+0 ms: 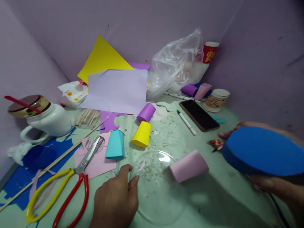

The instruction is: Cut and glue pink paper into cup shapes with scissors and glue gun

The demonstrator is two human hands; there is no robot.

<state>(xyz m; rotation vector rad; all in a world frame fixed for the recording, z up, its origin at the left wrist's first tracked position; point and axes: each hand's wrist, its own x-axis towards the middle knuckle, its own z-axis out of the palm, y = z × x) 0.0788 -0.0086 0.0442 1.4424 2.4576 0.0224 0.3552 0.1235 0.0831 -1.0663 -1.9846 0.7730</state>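
Note:
My left hand (pixel 116 199) grips the left rim of a clear round plastic lid (pixel 161 201) lying on the table, with thumb and forefinger at its edge. On the right, my right hand (pixel 278 185) holds a blue oval-topped object (pixel 266 151) raised above the table, fingers wrapped round its sides; it is slightly blurred. A pink paper cone piece (pixel 189 166) rests on its side at the lid's right edge. Behind the lid lie a yellow piece (pixel 142 134), a turquoise piece (pixel 115 145) and a purple piece (pixel 146 112).
Scissors (pixel 89 157) with yellow and red handles lie at left, beside a white mug (pixel 51 120) and blue paper (pixel 14 187). A phone (pixel 198 115), a pen (pixel 187 122), a paper cup (pixel 216 100) and a plastic bag (pixel 176 64) are farther back.

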